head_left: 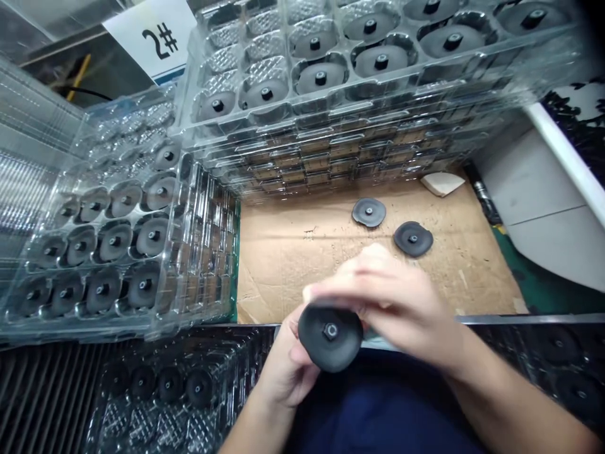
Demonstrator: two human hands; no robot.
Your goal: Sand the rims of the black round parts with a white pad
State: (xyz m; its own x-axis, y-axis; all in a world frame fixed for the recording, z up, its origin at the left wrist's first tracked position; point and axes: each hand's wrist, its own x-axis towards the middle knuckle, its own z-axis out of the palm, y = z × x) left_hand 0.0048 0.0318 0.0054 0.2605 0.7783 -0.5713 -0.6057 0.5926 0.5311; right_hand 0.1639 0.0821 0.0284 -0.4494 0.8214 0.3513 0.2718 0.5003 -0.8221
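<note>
The left hand [283,372] and right hand [397,302] meet just in front of the near edge of a sheet of brown corrugated cardboard [293,271], holding a matte black rubber disc [314,340] between them. The disc is round, with a soft, slightly wavy rim, and a short metal-centred stud [330,331] rises from its middle. That stud, the disc's short axis, points up toward the camera, tilted a little away from the person. The left fingers [302,353] are closed narrowly under and behind the disc, while the right fingers [359,277], blurred, curl over its upper rim.

Two matching discs [368,212] lie flat on the scuffed, creased cardboard, just beyond the hands. A small white scrap [443,183] sits at the cardboard's far edge. Beyond that edge rises a stack of clear, glossy plastic trays [331,107], with a black disc in each round pocket and diamond-textured pockets beside them. A second clear stack [208,208] stands along the cardboard's left edge. Dark trays [165,435] lie nearer the person, below the cardboard, and a white card printed "2#" [155,38] stands past its far left corner.
</note>
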